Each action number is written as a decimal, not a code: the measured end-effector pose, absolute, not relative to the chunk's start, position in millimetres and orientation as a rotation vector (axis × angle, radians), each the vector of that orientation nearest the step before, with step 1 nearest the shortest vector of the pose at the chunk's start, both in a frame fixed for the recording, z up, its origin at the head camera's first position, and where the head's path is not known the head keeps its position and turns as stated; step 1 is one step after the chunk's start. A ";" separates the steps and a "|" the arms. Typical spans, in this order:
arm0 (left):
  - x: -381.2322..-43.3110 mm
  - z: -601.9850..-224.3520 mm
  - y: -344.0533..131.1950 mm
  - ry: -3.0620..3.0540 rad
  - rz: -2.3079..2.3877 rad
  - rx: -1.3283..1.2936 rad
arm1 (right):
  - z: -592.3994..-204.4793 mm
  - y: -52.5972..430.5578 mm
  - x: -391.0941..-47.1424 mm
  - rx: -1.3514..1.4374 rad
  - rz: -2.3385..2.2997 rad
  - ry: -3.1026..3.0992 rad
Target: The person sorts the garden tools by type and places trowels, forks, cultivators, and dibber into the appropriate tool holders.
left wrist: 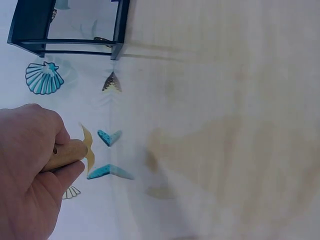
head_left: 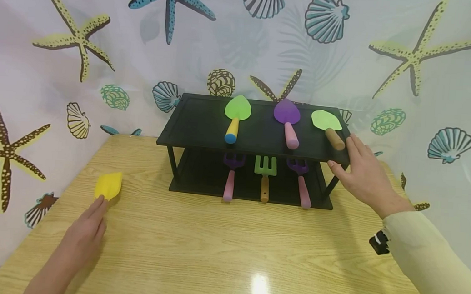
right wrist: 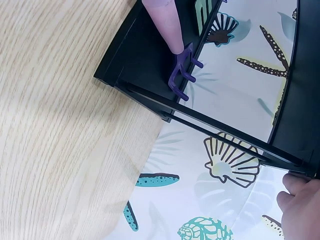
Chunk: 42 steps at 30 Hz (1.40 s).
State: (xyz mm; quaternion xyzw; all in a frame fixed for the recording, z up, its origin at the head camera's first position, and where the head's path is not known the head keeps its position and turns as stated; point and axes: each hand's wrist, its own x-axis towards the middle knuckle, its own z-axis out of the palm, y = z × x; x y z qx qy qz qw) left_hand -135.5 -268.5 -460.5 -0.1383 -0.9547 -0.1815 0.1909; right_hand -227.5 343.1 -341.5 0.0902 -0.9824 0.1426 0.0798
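Observation:
My left hand (head_left: pixel 83 234) grips a small garden shovel with a yellow blade (head_left: pixel 109 185) at the table's left side. Its wooden handle (left wrist: pixel 67 154) shows between my thumb and fingers in the left wrist view. With fingers extended, my right hand (head_left: pixel 366 176) touches the front right corner of a black two-tier rack (head_left: pixel 204 122). Nearest to it, on the top tier, lies a trowel with a pale green blade (head_left: pixel 326 120) and wooden handle. Left of that are a purple trowel (head_left: pixel 287 111) with a pink handle and a green trowel (head_left: pixel 238 108) with a yellow, blue-ended handle.
On the lower tier lie two purple hand forks (head_left: pixel 304 193) (head_left: pixel 229 186) with pink handles, and a green hand fork (head_left: pixel 266 166) with a wooden handle between them. The rack stands at the back of a wooden table (head_left: pixel 195 249), against a seashell-patterned cloth (head_left: pixel 234 42).

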 end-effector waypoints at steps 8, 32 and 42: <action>-153.2 -444.2 -258.7 -2.487 -0.403 -0.529 | -341.7 345.0 -227.2 0.267 0.424 -2.932; -206.2 -368.1 -227.2 -2.288 -0.322 -0.715 | -342.0 343.7 -227.6 0.278 0.423 -2.907; -227.2 -335.1 -210.2 -2.158 0.053 -0.909 | -343.3 343.6 -228.3 0.277 0.435 -2.907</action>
